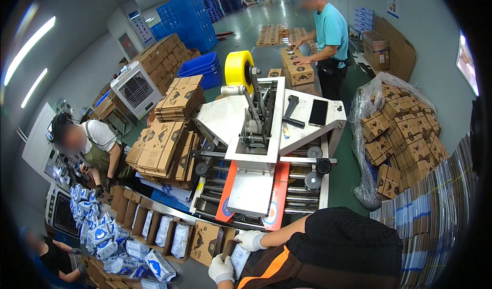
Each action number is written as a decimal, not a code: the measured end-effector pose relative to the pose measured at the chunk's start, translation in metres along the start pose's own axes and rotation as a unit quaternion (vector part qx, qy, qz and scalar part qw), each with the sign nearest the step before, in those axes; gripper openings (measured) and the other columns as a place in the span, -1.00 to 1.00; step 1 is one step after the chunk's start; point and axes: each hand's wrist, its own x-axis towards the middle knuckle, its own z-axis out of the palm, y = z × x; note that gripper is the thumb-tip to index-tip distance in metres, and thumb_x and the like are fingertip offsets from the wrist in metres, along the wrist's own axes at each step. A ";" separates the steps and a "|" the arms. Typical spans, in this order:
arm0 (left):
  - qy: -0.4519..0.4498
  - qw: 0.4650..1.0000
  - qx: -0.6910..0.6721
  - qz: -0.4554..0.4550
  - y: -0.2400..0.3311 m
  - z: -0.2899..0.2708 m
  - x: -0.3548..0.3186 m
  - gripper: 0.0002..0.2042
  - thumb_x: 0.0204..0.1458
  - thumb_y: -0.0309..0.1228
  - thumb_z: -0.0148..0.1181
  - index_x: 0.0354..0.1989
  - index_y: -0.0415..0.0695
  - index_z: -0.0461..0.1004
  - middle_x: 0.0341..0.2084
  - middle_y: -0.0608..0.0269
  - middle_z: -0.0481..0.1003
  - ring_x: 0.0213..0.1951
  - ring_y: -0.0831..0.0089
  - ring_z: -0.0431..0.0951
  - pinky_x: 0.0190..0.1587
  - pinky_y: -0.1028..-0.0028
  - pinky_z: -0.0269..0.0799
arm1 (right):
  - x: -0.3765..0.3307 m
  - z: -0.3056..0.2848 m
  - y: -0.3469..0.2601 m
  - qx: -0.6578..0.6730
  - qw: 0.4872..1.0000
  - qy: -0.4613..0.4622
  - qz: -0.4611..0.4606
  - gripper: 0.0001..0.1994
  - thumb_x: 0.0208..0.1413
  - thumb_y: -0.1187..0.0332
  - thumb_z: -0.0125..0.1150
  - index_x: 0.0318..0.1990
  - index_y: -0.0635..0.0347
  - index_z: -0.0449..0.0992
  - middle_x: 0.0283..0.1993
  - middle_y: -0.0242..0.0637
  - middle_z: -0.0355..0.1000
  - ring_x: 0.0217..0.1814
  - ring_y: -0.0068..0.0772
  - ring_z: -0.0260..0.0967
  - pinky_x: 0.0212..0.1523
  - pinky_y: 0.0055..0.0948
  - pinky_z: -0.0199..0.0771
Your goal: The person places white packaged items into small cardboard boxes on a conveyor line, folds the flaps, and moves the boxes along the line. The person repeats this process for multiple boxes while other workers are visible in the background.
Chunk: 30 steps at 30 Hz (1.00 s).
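Observation:
White knit gloves cover both my hands at the lower middle. My left hand [221, 269] is closed on the near left side of a small cardboard box [230, 248], its fingers at a raised flap. Across the box, my right hand [250, 240] grips the far edge with curled fingers. Between the hands a white and blue packet [239, 260] shows in the box opening; my right arm and body hide part of it. Touching the box on the left is a printed brown carton panel [206, 242].
A row of open cartons [163, 232] holding packets runs left, beside a heap of white-blue packets [110, 240]. A carton-sealing machine [256, 150] with yellow tape [239, 68] stands ahead. Flattened cartons [435, 212] are stacked right. Co-workers [330, 30] stand ahead and at left.

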 end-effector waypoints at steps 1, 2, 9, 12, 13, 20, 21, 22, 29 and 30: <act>-0.001 1.000 -0.010 -0.002 -0.007 0.003 0.000 -0.67 0.02 -0.18 0.36 -0.07 -0.05 0.68 -0.19 0.10 0.67 -0.12 0.12 0.68 -0.01 0.24 0.56 | 0.000 0.001 -0.001 0.007 1.000 0.000 0.004 -0.53 0.22 0.23 0.01 0.27 0.10 0.46 0.16 0.02 0.53 0.20 0.06 0.49 0.19 -0.08 0.46; 0.001 1.000 -0.016 0.000 -0.002 0.001 -0.002 -0.67 0.02 -0.18 0.36 -0.08 -0.05 0.68 -0.20 0.10 0.67 -0.12 0.12 0.68 -0.01 0.24 0.55 | -0.002 0.003 -0.001 0.008 1.000 -0.005 0.014 -0.51 0.23 0.22 0.00 0.29 0.08 0.45 0.17 0.00 0.52 0.22 0.05 0.48 0.21 -0.08 0.45; 0.018 1.000 -0.011 0.010 0.000 -0.002 -0.004 -0.68 0.01 -0.20 0.37 -0.10 -0.06 0.69 -0.23 0.10 0.68 -0.13 0.11 0.68 -0.02 0.22 0.56 | -0.001 0.001 0.001 0.007 1.000 -0.010 0.008 -0.51 0.22 0.21 0.02 0.30 0.06 0.43 0.20 0.01 0.50 0.21 0.06 0.47 0.21 -0.07 0.44; 0.025 1.000 -0.008 0.016 0.000 -0.003 -0.007 -0.68 0.02 -0.19 0.37 -0.09 -0.08 0.68 -0.22 0.08 0.68 -0.13 0.11 0.68 -0.04 0.24 0.56 | -0.005 -0.006 -0.005 -0.001 1.000 -0.020 0.007 -0.51 0.21 0.21 0.03 0.29 0.06 0.43 0.18 0.01 0.51 0.20 0.06 0.48 0.19 -0.07 0.45; 0.022 1.000 -0.014 0.010 0.003 -0.006 -0.007 -0.67 0.02 -0.19 0.37 -0.09 -0.08 0.68 -0.22 0.08 0.67 -0.13 0.11 0.68 -0.04 0.24 0.56 | -0.005 -0.008 -0.006 -0.003 1.000 -0.020 0.005 -0.51 0.21 0.21 0.03 0.29 0.06 0.43 0.18 0.01 0.51 0.20 0.06 0.48 0.20 -0.07 0.45; 0.023 1.000 -0.010 0.012 0.001 -0.004 -0.006 -0.66 0.01 -0.20 0.38 -0.07 -0.09 0.67 -0.22 0.06 0.68 -0.14 0.11 0.68 -0.04 0.25 0.56 | -0.003 -0.004 -0.005 0.006 1.000 -0.009 0.008 -0.52 0.20 0.24 0.05 0.27 0.09 0.46 0.20 0.01 0.51 0.24 0.04 0.47 0.22 -0.08 0.45; 0.014 1.000 -0.012 0.010 0.000 -0.004 -0.006 -0.65 0.01 -0.20 0.38 -0.07 -0.10 0.67 -0.21 0.06 0.68 -0.14 0.10 0.68 -0.04 0.25 0.56 | 0.000 -0.001 -0.002 0.000 1.000 -0.016 0.005 -0.52 0.21 0.23 0.05 0.28 0.07 0.45 0.20 -0.01 0.51 0.24 0.03 0.46 0.22 -0.08 0.44; 0.019 1.000 -0.013 0.015 0.001 -0.003 -0.005 -0.65 0.01 -0.20 0.38 -0.07 -0.10 0.67 -0.21 0.05 0.67 -0.13 0.10 0.68 -0.04 0.25 0.56 | 0.002 0.001 0.002 0.000 1.000 -0.012 0.007 -0.52 0.21 0.22 0.05 0.28 0.07 0.45 0.20 -0.02 0.50 0.24 0.03 0.46 0.22 -0.08 0.44; 0.012 1.000 -0.019 0.007 0.000 0.000 -0.002 -0.66 0.02 -0.19 0.37 -0.07 -0.07 0.67 -0.15 0.08 0.66 -0.08 0.11 0.66 0.01 0.24 0.54 | -0.003 -0.002 -0.003 0.009 1.000 0.018 0.008 -0.53 0.14 0.31 0.06 0.23 0.14 0.52 0.15 0.08 0.52 0.18 0.09 0.51 0.17 -0.06 0.49; 0.019 1.000 -0.014 0.012 0.000 0.000 -0.002 -0.67 0.02 -0.20 0.37 -0.07 -0.07 0.67 -0.15 0.07 0.66 -0.08 0.11 0.66 0.01 0.24 0.54 | -0.002 -0.002 -0.003 0.007 1.000 0.021 0.005 -0.53 0.14 0.32 0.06 0.23 0.14 0.52 0.15 0.09 0.53 0.18 0.09 0.51 0.16 -0.06 0.50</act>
